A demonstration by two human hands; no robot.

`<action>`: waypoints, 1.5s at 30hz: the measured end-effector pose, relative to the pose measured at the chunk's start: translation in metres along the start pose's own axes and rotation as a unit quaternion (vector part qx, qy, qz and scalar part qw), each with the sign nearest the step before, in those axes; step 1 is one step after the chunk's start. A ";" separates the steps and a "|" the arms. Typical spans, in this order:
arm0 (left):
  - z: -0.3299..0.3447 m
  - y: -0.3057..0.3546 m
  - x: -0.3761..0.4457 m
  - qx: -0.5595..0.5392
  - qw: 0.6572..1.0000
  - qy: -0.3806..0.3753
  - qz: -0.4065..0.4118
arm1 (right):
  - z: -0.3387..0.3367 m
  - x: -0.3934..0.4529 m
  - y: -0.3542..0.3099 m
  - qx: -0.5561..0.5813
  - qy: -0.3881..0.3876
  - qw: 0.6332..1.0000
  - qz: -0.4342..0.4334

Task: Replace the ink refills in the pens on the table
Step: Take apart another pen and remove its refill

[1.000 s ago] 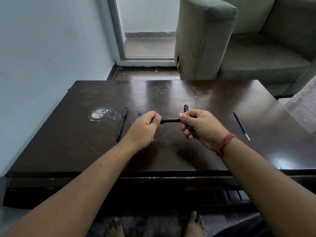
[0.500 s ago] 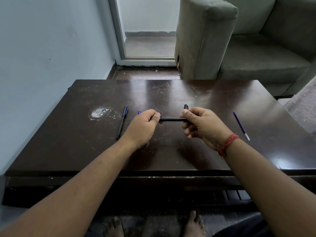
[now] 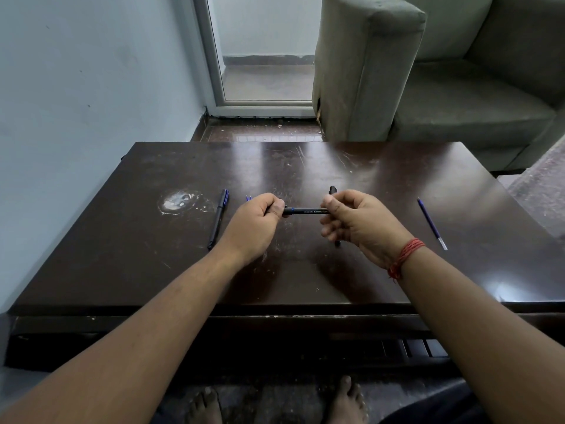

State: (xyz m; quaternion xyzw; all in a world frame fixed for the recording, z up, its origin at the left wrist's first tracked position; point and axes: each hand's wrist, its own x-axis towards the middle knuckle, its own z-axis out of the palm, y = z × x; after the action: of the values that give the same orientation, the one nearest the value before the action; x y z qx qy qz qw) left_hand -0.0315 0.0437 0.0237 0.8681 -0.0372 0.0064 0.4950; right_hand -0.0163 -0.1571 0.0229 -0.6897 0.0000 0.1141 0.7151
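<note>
1. The left hand (image 3: 255, 223) has its fingers curled round one end of the black pen (image 3: 305, 211), thumb pressing at the joint; the right hand (image 3: 357, 223) pinches the other end between thumb and curled fingers. Both are grasping the pen, which hangs level above the table (image 3: 397, 185), near its middle.
2. Judged from the grip, the step in hand is parting the pen's two halves, by twisting or pulling; whether the barrel has loosened cannot be told.
3. The next move calls for opposite turns of the two hands along the pen's axis, then a straight pull so the refill slides out without bending.
4. Out from the held pen: a second black pen (image 3: 333, 191) lies just behind the right hand, partly hidden by it; blue tips (image 3: 248, 198) show just behind the left hand.
5. Further left of the held pen lies a capped pen (image 3: 218, 220); well to its right lies a blue refill (image 3: 431, 223), likely the replacement.
</note>
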 end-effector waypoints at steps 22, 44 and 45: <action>-0.001 -0.002 0.001 -0.018 1.000 0.009 0.002 | 0.000 0.001 -0.001 -0.020 -0.008 1.000 0.008; 0.000 -0.001 0.002 -0.012 1.000 0.020 0.011 | -0.001 -0.001 -0.004 0.053 0.013 0.998 -0.021; 0.000 -0.001 0.002 -0.012 1.000 0.021 0.011 | -0.001 -0.001 -0.005 0.059 0.015 0.998 -0.023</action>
State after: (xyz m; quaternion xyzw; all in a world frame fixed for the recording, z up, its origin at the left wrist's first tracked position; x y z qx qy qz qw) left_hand -0.0296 0.0444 0.0232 0.8615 -0.0364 0.0297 0.5056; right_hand -0.0164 -0.1582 0.0276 -0.6480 0.0018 0.0869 0.7566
